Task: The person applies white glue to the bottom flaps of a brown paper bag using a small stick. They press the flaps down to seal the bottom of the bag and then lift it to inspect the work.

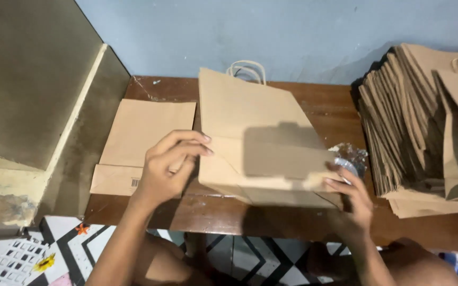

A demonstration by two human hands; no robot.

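A folded brown paper bag (250, 122) with white twisted handles (247, 70) is lifted a little above the wooden table (324, 106), its bottom end toward me. My left hand (168, 167) pinches the bag's left edge with the fingertips. My right hand (352, 196) holds the bag's lower right corner, with a small crumpled clear plastic piece (350, 156) just above the fingers. A second brown bag (144, 145) lies flat on the table to the left.
A tall stack of folded brown paper bags (420, 122) leans at the right end of the table. A concrete ledge (33, 116) rises at the left. A blue wall stands behind, and patterned floor tiles (38, 254) lie below.
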